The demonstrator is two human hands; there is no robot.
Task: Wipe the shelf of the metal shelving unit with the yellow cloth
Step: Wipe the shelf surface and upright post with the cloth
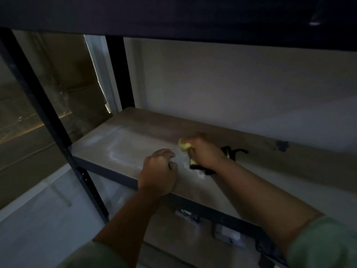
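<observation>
Head view, dim light. The right hand (204, 151), at centre frame, is closed around the bunched yellow cloth (184, 145), a wad of which shows at the thumb side; cloth and hand press on the pale shelf (119, 138) of the metal shelving unit, whose dark upright (44, 113) crosses the left of the frame. The left hand (159, 171), lower and left of the right, is curled into a loose fist resting on the shelf's front edge; it appears to hold nothing, though the fingers hide the palm. The two hands sit near each other but apart. A black strap-like object (234, 151) lies on the shelf just right of the right hand; what it is cannot be told. Whitish dust streaks run across the board toward the left of the frame, so the wiping looks unfinished. Risks, as judged: a sweep to the right could snag or drag the strap and push it off the shelf; the poor light could leave streaks or the dark back strip unnoticed; leaning weight through the left fist might tip or shift the board
</observation>
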